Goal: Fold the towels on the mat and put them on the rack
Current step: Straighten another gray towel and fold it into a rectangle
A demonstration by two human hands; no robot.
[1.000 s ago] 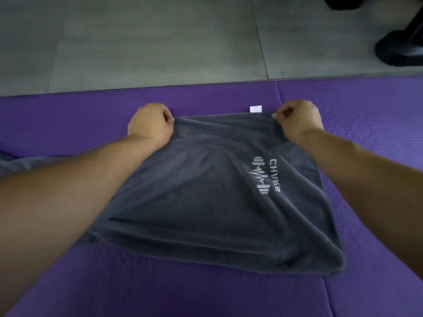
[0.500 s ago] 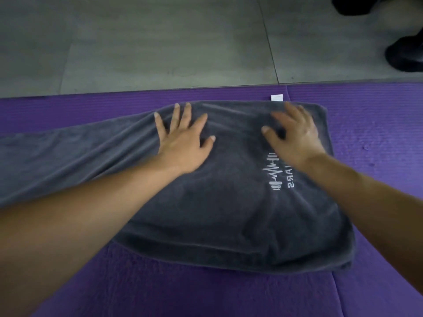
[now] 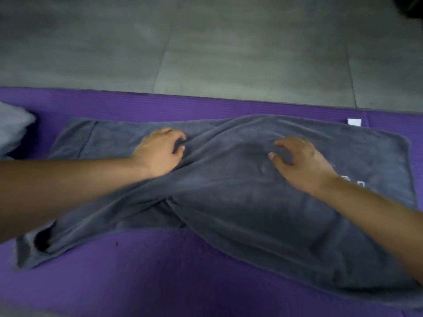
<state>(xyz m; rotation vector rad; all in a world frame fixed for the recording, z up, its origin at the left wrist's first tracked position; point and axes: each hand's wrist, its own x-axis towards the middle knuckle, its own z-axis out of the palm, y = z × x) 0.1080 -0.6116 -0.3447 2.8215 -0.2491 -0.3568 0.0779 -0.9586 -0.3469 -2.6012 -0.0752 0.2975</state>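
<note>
A dark grey towel [image 3: 240, 202] lies lengthwise across the purple mat [image 3: 137, 282], folded over on its right half and rumpled in the middle. A white label [image 3: 354, 122] sticks out at its far right edge, and part of a white logo shows by my right wrist. My left hand [image 3: 160, 154] rests on the towel's middle with fingers curled into a bunched fold of cloth. My right hand [image 3: 302, 163] lies on the folded part, with its fingers spread and loosely bent, holding nothing. The frame is blurred.
A pale grey cloth [image 3: 11, 131] lies on the mat at the far left edge. Grey tiled floor [image 3: 229, 46] runs beyond the mat's far edge. A dark object [image 3: 412, 5] sits at the top right corner. No rack is in view.
Both hands let go of the towel's far corners, pressed flat on it, then slid left. My left hand's fingers have curled into the cloth. The view has swung left.
</note>
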